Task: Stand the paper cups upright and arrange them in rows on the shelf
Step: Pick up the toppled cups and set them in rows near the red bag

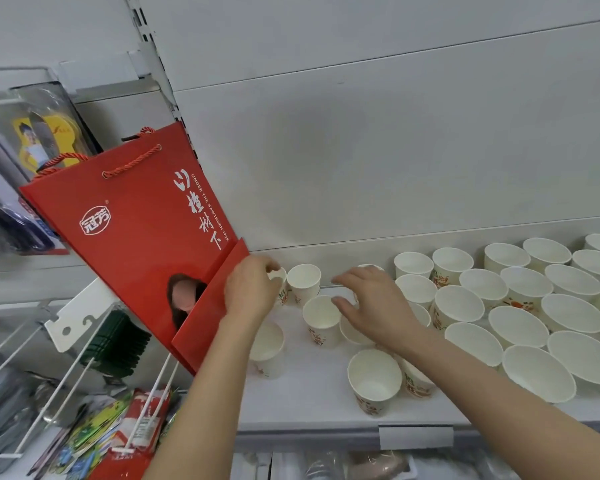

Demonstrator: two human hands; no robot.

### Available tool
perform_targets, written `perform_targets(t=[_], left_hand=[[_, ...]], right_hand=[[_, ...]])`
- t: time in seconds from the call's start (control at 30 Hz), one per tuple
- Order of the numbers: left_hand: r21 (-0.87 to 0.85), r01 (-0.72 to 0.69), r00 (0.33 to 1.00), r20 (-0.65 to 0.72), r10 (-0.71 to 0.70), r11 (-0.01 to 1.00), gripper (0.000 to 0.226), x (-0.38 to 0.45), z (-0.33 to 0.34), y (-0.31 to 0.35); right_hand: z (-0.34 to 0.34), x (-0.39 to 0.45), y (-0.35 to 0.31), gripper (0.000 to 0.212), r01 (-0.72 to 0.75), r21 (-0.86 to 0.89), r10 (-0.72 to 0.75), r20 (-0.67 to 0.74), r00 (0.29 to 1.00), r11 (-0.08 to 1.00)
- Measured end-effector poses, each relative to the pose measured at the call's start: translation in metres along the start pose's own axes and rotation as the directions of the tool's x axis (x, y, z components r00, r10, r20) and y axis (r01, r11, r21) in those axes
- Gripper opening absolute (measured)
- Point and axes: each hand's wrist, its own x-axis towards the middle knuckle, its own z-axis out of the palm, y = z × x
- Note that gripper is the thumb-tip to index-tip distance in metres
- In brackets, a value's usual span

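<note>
White paper cup point(280, 276) pinched by left hand point(252, 289); right hand point(374, 303) spread, fingers relaxed, over neighbouring cups.

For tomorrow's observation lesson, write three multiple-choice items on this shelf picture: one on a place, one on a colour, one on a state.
1. Where does the gift bag stand?
A. left of the cups
B. right of the cups
C. behind the cups

2. What colour is the bag?
A. green
B. red
C. blue

3. What is the left hand doing?
A. hanging idle
B. lying flat on the shelf
C. pinching a cup's rim

Key:
1 A, it leans at the shelf's left end.
2 B, its faces are red with white lettering.
3 C, its fingers close on the rim of the back-left cup; the right hand is spread open over other cups.
</note>
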Motion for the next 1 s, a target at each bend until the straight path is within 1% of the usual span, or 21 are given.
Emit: perform_targets(t=[0.03,0.07,0.13,0.17,0.23,0.33,0.37,0.43,0.53,0.6,0.67,0.7,0.73,0.77,0.83,0.9,0.93,1.0], left_hand=[[0.071,0.003,1.000,0.008,-0.003,0.997,0.025,0.009,0.001,-0.001],[0.139,-0.004,0.998,0.064,-0.005,0.990,0.025,0.016,0.005,-0.002],[0.240,-0.036,0.983,0.182,-0.009,0.970,0.023,0.024,0.015,-0.005],[0.276,-0.056,0.978,0.207,-0.002,0.960,0.019,0.026,0.018,-0.006],[0.311,-0.100,0.977,0.213,0.033,0.945,0.014,0.029,0.022,-0.008],[0.368,-0.147,0.978,0.192,0.080,0.918,0.027,0.031,0.024,-0.014],[0.383,-0.170,0.974,0.205,0.096,0.908,0.031,0.032,0.025,-0.017],[0.372,-0.207,0.962,0.248,0.118,0.905,0.032,0.031,0.027,-0.023],[0.321,-0.238,0.947,0.288,0.145,0.917,0.017,0.030,0.028,-0.023],[0.310,-0.257,0.943,0.289,0.167,0.915,0.013,0.031,0.027,-0.021],[0.320,-0.274,0.941,0.283,0.184,0.907,0.015,0.033,0.027,-0.019],[0.322,-0.277,0.941,0.280,0.189,0.905,0.018,0.033,0.027,-0.020],[0.322,-0.280,0.941,0.280,0.192,0.905,0.021,0.034,0.027,-0.020],[0.322,-0.283,0.939,0.285,0.193,0.904,0.023,0.035,0.027,-0.021],[0.316,-0.293,0.935,0.291,0.201,0.903,0.023,0.036,0.028,-0.022],[0.295,-0.302,0.931,0.296,0.214,0.906,0.020,0.037,0.028,-0.023],[0.282,-0.305,0.930,0.295,0.221,0.909,0.019,0.037,0.028,-0.023],[0.264,-0.308,0.930,0.285,0.231,0.914,0.017,0.038,0.027,-0.023]], right_hand=[[0.001,0.011,-0.002,0.029,0.019,0.009,-0.019,0.004,1.000,1.000],[0.005,0.023,-0.002,0.024,0.036,-0.002,-0.036,0.028,0.999,0.999],[0.014,0.045,0.000,0.024,0.057,-0.042,-0.053,0.087,0.995,0.997],[0.020,0.056,0.003,0.026,0.055,-0.057,-0.048,0.114,0.992,0.997],[0.028,0.071,0.009,0.031,0.065,-0.084,-0.049,0.176,0.983,0.994],[0.039,0.081,0.017,0.034,0.163,-0.140,-0.123,0.259,0.958,0.977],[0.043,0.083,0.020,0.032,0.200,-0.149,-0.156,0.262,0.952,0.968],[0.049,0.084,0.024,0.023,0.247,-0.155,-0.201,0.262,0.944,0.957],[0.052,0.083,0.029,0.012,0.299,-0.179,-0.261,0.205,0.943,0.937],[0.051,0.081,0.028,0.014,0.328,-0.207,-0.292,0.185,0.938,0.922],[0.049,0.081,0.028,0.009,0.300,-0.208,-0.263,0.188,0.946,0.931],[0.050,0.082,0.028,0.002,0.271,-0.207,-0.229,0.205,0.952,0.940],[0.048,0.084,0.024,0.004,0.228,-0.202,-0.175,0.247,0.953,0.953],[0.048,0.085,0.022,0.007,0.193,-0.177,-0.139,0.278,0.951,0.965],[0.046,0.088,0.017,0.013,0.116,-0.067,-0.092,0.296,0.951,0.991],[0.041,0.090,0.020,0.029,0.061,0.026,-0.066,0.309,0.949,0.998],[0.037,0.090,0.024,0.034,0.048,0.040,-0.058,0.314,0.948,0.998],[0.031,0.090,0.035,0.035,0.045,0.019,-0.048,0.323,0.945,0.999]])
